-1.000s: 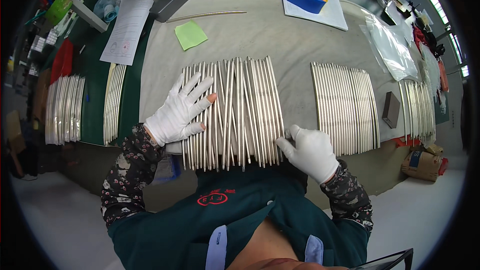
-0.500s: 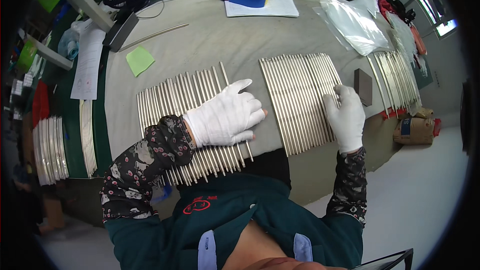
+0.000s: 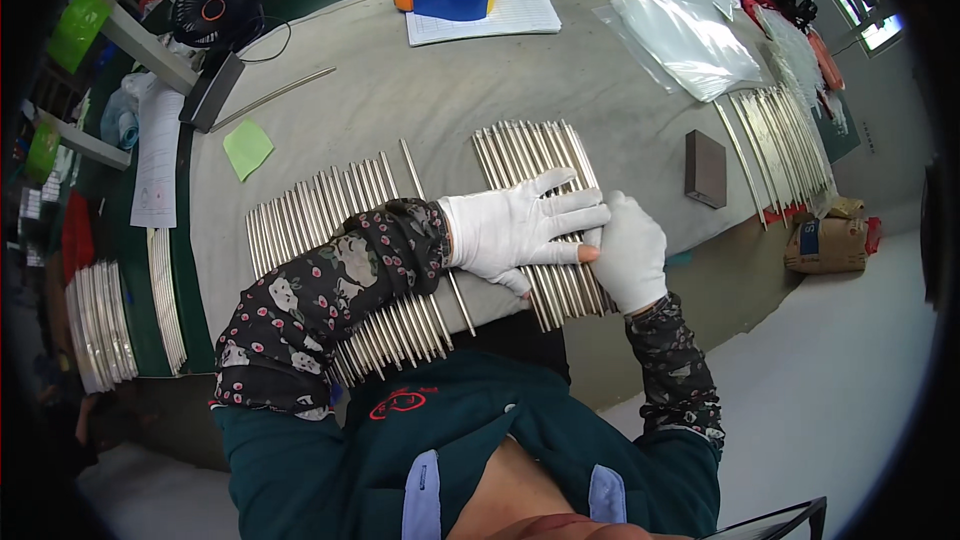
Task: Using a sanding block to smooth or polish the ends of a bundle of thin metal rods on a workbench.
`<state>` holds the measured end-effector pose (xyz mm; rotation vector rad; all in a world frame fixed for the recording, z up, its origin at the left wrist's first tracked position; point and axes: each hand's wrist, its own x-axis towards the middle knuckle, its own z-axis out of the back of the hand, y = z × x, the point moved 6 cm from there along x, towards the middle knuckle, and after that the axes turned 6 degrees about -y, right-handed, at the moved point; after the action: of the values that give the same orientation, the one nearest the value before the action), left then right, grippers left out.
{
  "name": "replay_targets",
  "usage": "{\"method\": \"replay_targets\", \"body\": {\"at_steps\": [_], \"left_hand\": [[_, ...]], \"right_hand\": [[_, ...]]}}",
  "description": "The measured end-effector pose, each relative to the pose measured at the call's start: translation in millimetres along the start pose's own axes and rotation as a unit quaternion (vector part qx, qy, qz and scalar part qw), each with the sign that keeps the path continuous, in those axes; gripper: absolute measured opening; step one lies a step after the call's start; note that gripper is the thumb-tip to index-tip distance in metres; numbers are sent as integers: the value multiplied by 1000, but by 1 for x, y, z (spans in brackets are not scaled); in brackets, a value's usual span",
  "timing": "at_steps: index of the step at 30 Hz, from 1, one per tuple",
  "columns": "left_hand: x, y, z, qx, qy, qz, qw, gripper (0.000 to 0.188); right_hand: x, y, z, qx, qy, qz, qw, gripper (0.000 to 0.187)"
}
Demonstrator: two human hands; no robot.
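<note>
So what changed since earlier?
The left batch of silvery metal rods, partly crossed before, now lies aligned. The white-gloved left hand moved right from it onto the right batch; the white-gloved right hand reached that batch's right edge, which shifted left, away from the dark rectangular block. The orange-and-blue tape dispenser stayed.

Glare streaks the plastic bags (image 3: 688, 38) (corners fall black).

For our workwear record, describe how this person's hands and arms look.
The left hand and right hand wear white gloves; the left one exposes at least two fingertips. Dark sleeve covers with pale motifs, plus reddish ones on the left, run up to dark green sleeves.
</note>
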<state>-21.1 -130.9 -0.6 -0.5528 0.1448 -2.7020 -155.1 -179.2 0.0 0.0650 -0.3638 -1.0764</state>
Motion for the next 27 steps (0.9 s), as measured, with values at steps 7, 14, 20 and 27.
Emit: {"method": "replay_targets", "body": {"at_steps": [7, 14, 20, 27], "left_hand": [[6, -18, -3, -31, 76, 25, 996, 107], [12, -23, 4, 26, 58, -1, 998, 74], [10, -41, 12, 37, -56, -58, 996, 62], [43, -31, 87, 19, -265, 86, 960, 23]], "right_hand": [[-48, 37, 26, 192, 40, -6, 981, 13], [-108, 15, -31, 696, 398, -290, 522, 63], [-102, 25, -18, 682, 445, -218, 538, 86], [-67, -13, 61, 828, 153, -185, 506, 80]]}}
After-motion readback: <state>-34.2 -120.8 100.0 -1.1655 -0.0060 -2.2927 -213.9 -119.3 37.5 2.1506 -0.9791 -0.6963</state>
